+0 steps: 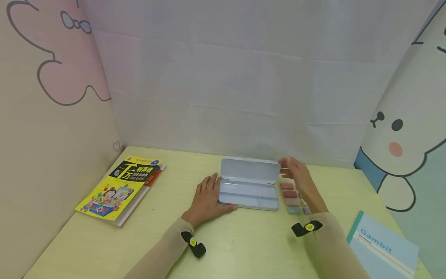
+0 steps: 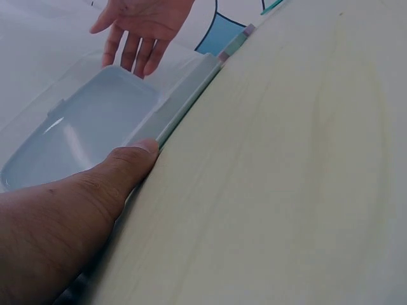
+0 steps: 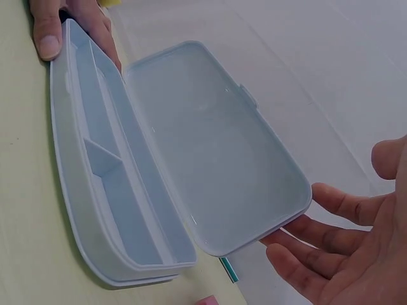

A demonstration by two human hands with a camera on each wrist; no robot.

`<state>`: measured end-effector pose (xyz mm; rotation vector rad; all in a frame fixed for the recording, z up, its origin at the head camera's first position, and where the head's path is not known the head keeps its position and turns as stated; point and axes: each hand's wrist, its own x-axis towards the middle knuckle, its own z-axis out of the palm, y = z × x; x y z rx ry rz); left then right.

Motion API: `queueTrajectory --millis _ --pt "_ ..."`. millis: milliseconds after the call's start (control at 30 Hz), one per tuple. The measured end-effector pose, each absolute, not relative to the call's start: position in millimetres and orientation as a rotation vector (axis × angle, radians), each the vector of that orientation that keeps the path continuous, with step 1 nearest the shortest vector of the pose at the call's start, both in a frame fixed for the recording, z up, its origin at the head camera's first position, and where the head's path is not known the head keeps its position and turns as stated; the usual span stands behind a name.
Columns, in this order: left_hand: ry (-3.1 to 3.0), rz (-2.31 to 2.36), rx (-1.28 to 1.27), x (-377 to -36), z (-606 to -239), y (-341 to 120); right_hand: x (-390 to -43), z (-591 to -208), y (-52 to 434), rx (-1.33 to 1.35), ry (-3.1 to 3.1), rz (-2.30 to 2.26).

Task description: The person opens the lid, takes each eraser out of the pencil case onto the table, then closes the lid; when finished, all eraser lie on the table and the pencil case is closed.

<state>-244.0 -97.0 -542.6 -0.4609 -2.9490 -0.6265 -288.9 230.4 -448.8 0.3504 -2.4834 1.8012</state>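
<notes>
A light blue pencil case (image 1: 240, 200) lies on the table with its lid (image 1: 250, 170) tilted back. A divider (image 3: 102, 157) and a long ridge split its bottom half, where no contents show. My left hand (image 1: 209, 199) holds the case's left end, thumb along the front side and fingers by the far side. At the lid's right end is my right hand (image 1: 301, 180). In the right wrist view its fingers (image 3: 343, 203) reach the lid's edge, some partly behind it, and the thumb stays apart. Whether they press the lid, I cannot tell.
Several small coloured blocks (image 1: 290, 194) lie right of the case, below my right hand. A yellow book (image 1: 115, 190) overlaps another one at the left. A pale blue notebook (image 1: 383, 244) lies at the right front. White sheeting (image 1: 226, 77) closes off the back.
</notes>
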Motion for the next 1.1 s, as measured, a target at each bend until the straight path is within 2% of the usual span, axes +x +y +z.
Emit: queueTrajectory --millis 1100 --pt "-2.96 -0.613 -0.48 -241 -539 -98 -255 -461 230 0.454 -2.875 1.331"
